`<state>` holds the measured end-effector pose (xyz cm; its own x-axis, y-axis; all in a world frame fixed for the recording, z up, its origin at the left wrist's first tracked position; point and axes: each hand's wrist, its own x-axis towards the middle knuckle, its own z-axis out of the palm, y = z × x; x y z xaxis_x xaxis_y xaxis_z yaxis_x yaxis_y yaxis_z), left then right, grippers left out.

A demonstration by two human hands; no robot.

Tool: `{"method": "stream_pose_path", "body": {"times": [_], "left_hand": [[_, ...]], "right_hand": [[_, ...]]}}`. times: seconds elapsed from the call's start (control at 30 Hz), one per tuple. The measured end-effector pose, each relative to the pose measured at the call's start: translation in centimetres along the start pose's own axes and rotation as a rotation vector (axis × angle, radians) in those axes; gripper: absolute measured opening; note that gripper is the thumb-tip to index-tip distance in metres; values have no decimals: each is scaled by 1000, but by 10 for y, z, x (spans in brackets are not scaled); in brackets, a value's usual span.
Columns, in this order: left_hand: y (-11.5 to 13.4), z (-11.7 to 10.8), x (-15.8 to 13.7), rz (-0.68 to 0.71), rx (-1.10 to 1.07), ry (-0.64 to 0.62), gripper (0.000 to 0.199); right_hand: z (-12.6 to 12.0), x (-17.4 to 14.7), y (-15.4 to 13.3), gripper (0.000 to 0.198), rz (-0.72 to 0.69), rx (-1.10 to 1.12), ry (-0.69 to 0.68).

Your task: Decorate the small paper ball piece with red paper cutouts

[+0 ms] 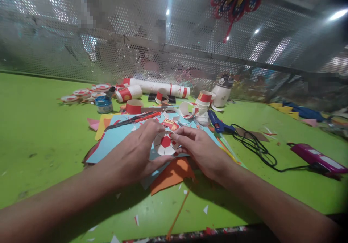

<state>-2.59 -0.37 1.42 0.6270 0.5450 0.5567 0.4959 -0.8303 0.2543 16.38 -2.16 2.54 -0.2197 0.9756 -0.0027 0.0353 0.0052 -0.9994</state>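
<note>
My left hand [136,152] and my right hand [199,148] both hold a small round paper-cup piece [165,145], white with red patches, its cut strips folded inward. My fingertips pinch it from either side just above a light blue paper sheet [114,138]. An orange paper sheet [174,172] lies under my hands, nearer to me. Behind the cup piece a red cutter and a dark tool [136,119] rest on the blue paper.
On the green table [40,138] lie red-and-white paper cups [130,92], cut cup rings [172,113], a blue-lidded jar [104,104], a blue glue gun [217,123] with black cord, a white bottle [221,92] and a magenta device [317,157]. Perforated metal mesh stands behind. Paper scraps dot the near edge.
</note>
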Motion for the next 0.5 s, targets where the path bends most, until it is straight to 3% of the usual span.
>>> {"method": "stream_pose_path", "body": {"times": [0.5], "left_hand": [[0, 2, 1, -11, 9, -38, 33]], "right_hand": [[3, -1, -3, 21, 6, -116, 33]]}}
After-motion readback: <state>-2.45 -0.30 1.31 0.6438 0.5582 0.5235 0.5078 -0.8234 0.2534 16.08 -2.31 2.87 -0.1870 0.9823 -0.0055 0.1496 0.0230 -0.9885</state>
